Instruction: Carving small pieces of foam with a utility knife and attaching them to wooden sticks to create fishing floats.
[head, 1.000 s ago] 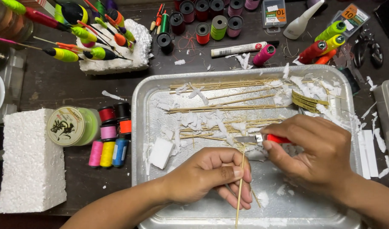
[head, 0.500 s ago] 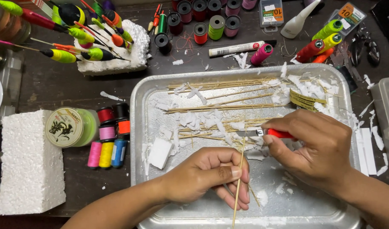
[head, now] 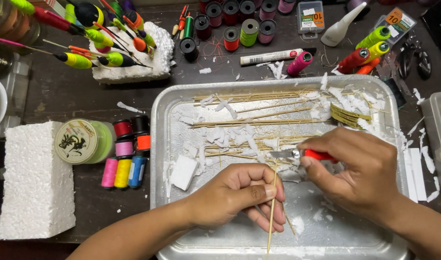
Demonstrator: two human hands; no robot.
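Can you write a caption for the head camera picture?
Left hand holds a thin stick; right hand cuts it with a red-handled knife.

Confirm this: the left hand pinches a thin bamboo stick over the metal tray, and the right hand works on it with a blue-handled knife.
Not quite. The knife in the right hand has a red handle, not blue, as the head view shows. The rest holds: the left hand pinches a thin bamboo stick over the metal tray, and the blade meets the stick's upper end.

One head-worn camera looks steeply down, from close above, at the metal tray (head: pixel 159 144). The tray fills the middle and right; the foam block (head: pixel 35 180) lies left of it.
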